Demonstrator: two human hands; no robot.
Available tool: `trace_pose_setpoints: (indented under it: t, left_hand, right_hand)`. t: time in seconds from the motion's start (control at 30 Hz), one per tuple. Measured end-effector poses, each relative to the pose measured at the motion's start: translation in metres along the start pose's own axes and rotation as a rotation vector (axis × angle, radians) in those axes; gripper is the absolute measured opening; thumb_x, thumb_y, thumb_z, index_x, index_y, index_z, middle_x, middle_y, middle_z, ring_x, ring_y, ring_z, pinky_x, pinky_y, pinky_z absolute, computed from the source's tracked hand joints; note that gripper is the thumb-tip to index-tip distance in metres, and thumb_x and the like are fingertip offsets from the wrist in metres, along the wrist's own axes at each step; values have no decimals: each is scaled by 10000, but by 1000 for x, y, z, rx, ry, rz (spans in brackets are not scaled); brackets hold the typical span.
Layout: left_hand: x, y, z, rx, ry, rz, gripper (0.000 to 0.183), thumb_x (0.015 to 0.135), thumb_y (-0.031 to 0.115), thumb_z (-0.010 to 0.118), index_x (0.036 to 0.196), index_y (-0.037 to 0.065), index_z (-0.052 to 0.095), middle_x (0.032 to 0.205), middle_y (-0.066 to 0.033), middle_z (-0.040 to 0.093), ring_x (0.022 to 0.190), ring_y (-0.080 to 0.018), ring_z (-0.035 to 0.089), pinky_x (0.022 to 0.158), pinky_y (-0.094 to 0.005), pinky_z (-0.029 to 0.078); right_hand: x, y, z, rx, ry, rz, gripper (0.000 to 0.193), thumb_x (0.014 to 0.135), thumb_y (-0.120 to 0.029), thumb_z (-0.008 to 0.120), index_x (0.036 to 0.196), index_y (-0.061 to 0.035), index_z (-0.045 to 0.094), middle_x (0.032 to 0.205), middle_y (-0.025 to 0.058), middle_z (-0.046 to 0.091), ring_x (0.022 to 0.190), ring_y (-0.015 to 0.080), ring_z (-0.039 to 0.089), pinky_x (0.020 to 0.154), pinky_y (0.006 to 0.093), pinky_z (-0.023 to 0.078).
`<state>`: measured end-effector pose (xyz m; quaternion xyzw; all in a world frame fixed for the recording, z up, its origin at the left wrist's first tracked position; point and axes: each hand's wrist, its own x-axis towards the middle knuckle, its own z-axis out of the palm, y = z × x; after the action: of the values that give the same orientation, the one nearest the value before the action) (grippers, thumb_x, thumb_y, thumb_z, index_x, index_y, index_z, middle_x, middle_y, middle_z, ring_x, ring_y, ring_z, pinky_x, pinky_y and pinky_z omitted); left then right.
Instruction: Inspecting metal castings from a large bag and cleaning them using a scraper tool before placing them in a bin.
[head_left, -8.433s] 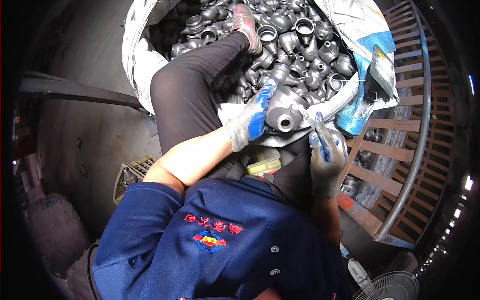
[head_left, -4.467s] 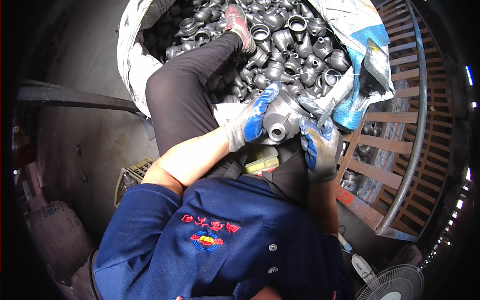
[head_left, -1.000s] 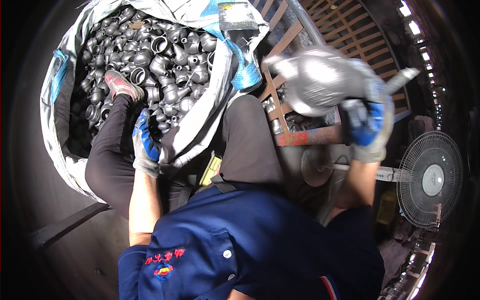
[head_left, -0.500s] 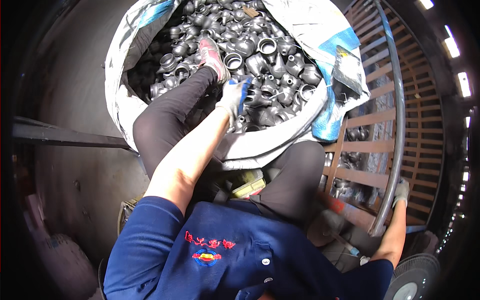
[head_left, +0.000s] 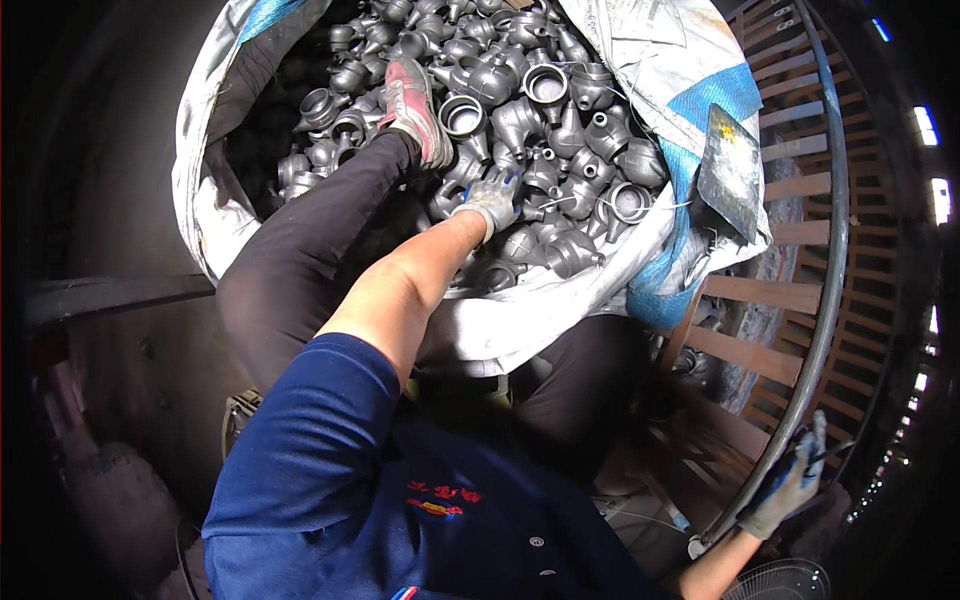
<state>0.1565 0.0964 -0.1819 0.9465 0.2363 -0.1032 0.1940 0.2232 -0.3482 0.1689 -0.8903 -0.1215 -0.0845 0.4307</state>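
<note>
A large white woven bag (head_left: pixel 470 335) is heaped with grey metal castings (head_left: pixel 520 122), bulb-shaped with round necks and openings. My left hand (head_left: pixel 490 200), in a grey glove with blue on the fingers, reaches down onto the castings with its fingers spread. It touches the pile; no single casting is plainly gripped. My right hand (head_left: pixel 787 485), in a similar glove with blue on the palm, is held up beside the lower end of a curved metal rail (head_left: pixel 832 215). Its fingers are apart and nothing shows in them.
My foot in a pink and grey shoe (head_left: pixel 414 110) rests on the castings inside the bag. A slatted brown metal frame (head_left: pixel 770 292) stands on the right. A flat dark plate (head_left: pixel 730 172) hangs at the bag's right rim. A fan (head_left: pixel 780 580) stands at the lower right.
My left hand has moved slightly right and lower on the castings, its fingers now spread. My right hand has come off the rail, moved lower and opened. The whole view has shifted.
</note>
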Motion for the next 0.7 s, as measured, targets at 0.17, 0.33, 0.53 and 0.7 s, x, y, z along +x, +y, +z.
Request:
trace_pose_setpoints:
  t: [0.17,0.33,0.53,0.7]
  left_hand:
    - [13,10,-15,53,-58,-8,612,707,262,612,1253,73,411,1272,-143,405,1185,-301,387,976,-423,325]
    - [12,17,-37,99,-137,17,705,733,316,583,1347,91,320,1390,-164,301,1296,-315,269,1033,-427,262]
    - [10,-6,-15,-104,-207,-130,341,727,214,552,1011,32,603,1081,-200,579,1052,-304,543,917,-372,408]
    - [-16,-30,-1,-426,-110,-264,347,762,308,561,1019,81,615,1105,-165,578,1056,-307,539,877,-387,427]
  right_hand:
    - [2,-10,6,173,23,75,347,906,-133,473,1191,64,483,1190,105,519,966,124,508,868,248,398]
    - [5,5,0,237,-17,120,333,903,-104,453,1185,69,482,1168,108,524,891,114,510,804,241,412]
    - [-3,-8,9,195,11,152,368,892,-110,488,1210,73,463,1178,104,531,946,123,518,845,240,405]
    - [-3,-15,14,-55,10,-1,339,900,-121,485,1157,101,494,1153,142,547,1023,189,522,902,284,393]
